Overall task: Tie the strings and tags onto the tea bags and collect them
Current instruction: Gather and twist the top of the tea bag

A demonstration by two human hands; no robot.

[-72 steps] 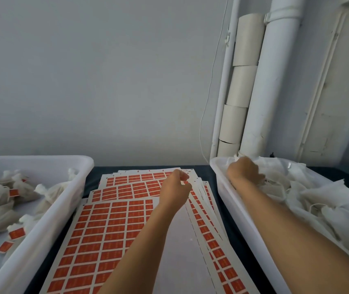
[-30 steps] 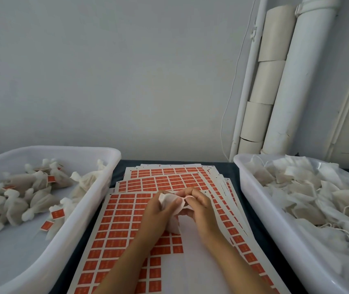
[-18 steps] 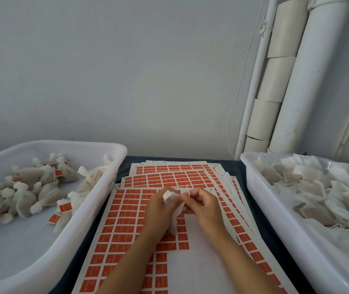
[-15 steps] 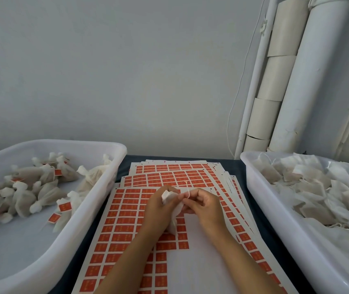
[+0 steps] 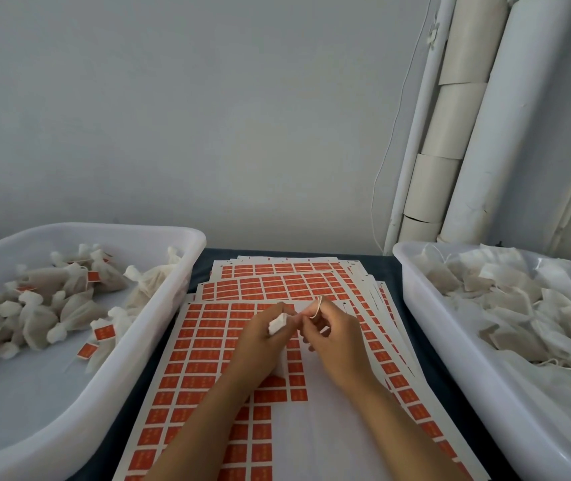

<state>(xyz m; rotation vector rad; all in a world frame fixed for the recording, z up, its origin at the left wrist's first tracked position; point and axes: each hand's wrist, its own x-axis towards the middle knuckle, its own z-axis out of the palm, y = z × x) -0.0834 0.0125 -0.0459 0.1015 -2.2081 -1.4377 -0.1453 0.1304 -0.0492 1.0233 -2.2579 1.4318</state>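
White tea bag (image 5: 276,324) gripped in left hand (image 5: 263,341), string (image 5: 316,308) pinched by right hand (image 5: 336,338)

Packing wkshop: tag sheets (image 5: 242,341), teabag bins (image 5: 416,272)

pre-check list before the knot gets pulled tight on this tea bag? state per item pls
1. Tea bag held: ok, left hand grips it with the gathered neck sticking up.
2. String in hand: ok, looped over the right hand fingers.
3. String wrapped around the neck: cannot tell, hidden between the fingers.
4. Tag on this string: cannot tell, none visible.
5. Tag supply: ok, the top tag sheet has orange tags left.
6. Drop spot: ok, left bin has bare floor beside the finished bags.
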